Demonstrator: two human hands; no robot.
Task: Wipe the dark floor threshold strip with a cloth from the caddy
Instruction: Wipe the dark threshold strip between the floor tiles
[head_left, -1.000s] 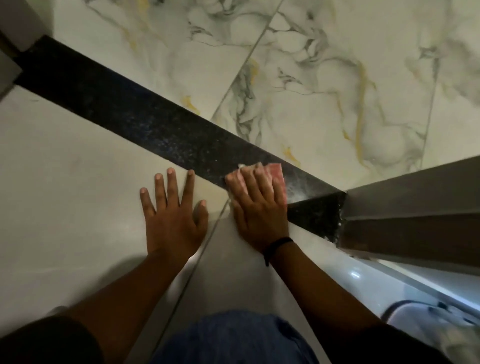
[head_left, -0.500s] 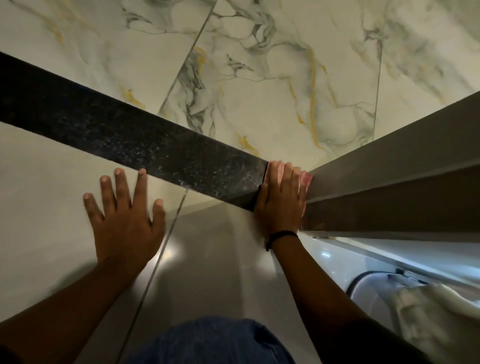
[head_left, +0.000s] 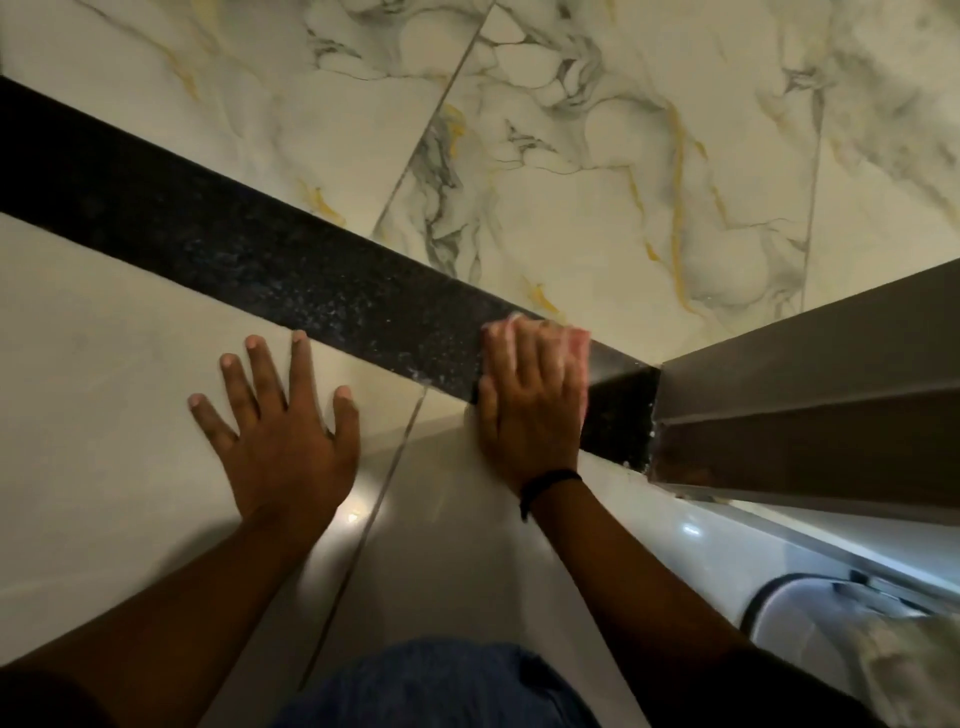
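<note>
Pulled back from the grey door post (head_left: 805, 395) along the dark threshold strip (head_left: 249, 244) with the right hand (head_left: 532, 402). Presses the pink cloth (head_left: 577, 340) flat onto the strip, grip apart, fingers straight, cloth edge peeking past the fingertips. Braces the left hand (head_left: 283, 434), fingers spread, on pale floor tile (head_left: 104, 389).

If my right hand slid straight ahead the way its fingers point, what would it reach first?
Probably only the marbled tile beyond the dark strip: the right hand, flat on the pink cloth, points across the strip, and that floor looks free. The door frame stands off to its right.
</note>
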